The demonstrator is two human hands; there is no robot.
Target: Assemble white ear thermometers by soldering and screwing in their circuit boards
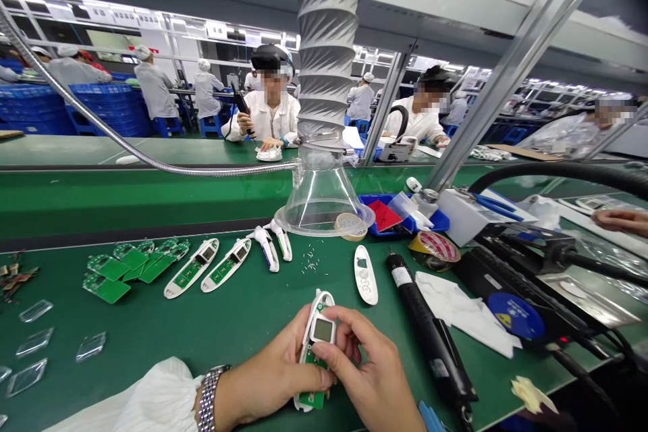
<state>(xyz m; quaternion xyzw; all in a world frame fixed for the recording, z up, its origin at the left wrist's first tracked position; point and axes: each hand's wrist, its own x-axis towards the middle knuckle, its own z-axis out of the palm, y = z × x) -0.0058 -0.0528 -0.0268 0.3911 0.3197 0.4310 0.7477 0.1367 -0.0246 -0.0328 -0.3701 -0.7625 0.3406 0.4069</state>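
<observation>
Both hands meet low in the middle of the view over a green mat. My left hand (273,371) grips a white device shell (320,324) with a small grey screen and a green circuit board inside it. My right hand (372,368) pinches the same shell from the right, thumb and fingers pressed beside the screen. A white front cover (365,275) lies flat just beyond the hands. A black electric screwdriver (430,331) lies to the right of my right hand.
Loose green circuit boards (129,266) and several white half-built shells (210,266) lie at the left. Clear lenses (35,344) sit at far left. A clear fume funnel (324,206) hangs ahead. Tape rolls (434,248), a blue tray (440,219) and a black station (526,297) crowd the right. People work opposite.
</observation>
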